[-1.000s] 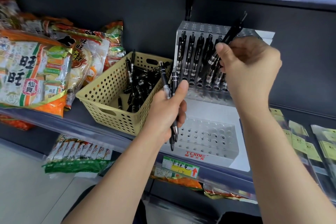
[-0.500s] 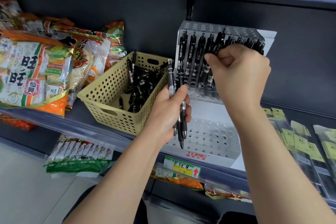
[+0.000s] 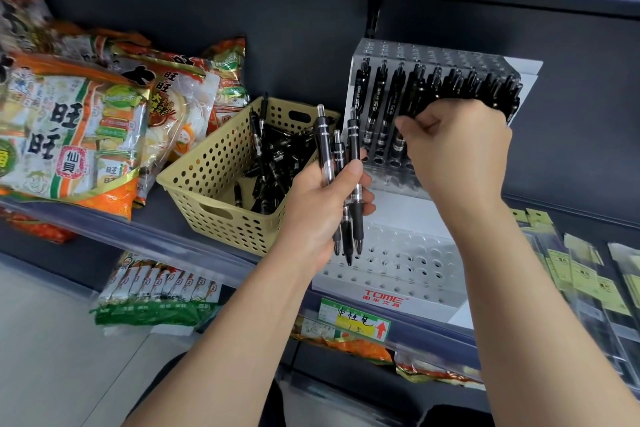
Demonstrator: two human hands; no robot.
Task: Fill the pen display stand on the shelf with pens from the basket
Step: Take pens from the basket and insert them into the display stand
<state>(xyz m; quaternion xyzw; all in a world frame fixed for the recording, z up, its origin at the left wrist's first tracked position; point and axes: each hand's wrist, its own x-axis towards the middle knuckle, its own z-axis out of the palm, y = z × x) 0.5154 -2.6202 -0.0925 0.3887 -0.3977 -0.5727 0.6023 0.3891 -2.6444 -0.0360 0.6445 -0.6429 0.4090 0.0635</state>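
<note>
In the centre of the frame, the left hand (image 3: 322, 204) grips three black pens (image 3: 323, 149) in a loose bundle, fingers wrapped round their middles. Their long axes run nearly upright, click buttons up and tips down, and the tips hang just above the empty holes of the stand's lower tier (image 3: 408, 263). The pen display stand (image 3: 433, 54) sits on the shelf (image 3: 166, 211) right of centre, and its upper tier carries a row of standing pens (image 3: 381, 100). The right hand (image 3: 457, 149) is at that tier with its fingers curled against the pens there. We cannot tell whether they hold one, since the knuckles hide the fingertips. The yellow basket (image 3: 214, 191), left of centre and just beside the stand, holds a heap of loose pens (image 3: 277, 163). We judge that the coming move turns on the bundle, which lies to the left of the right hand and slightly below it, near but apart. The right hand is the free one and the nearer to the open holes. Because the bundled pens stand roughly along the line of the holes, we expect one could be drawn upward by its top and lowered in with little turning.
</note>
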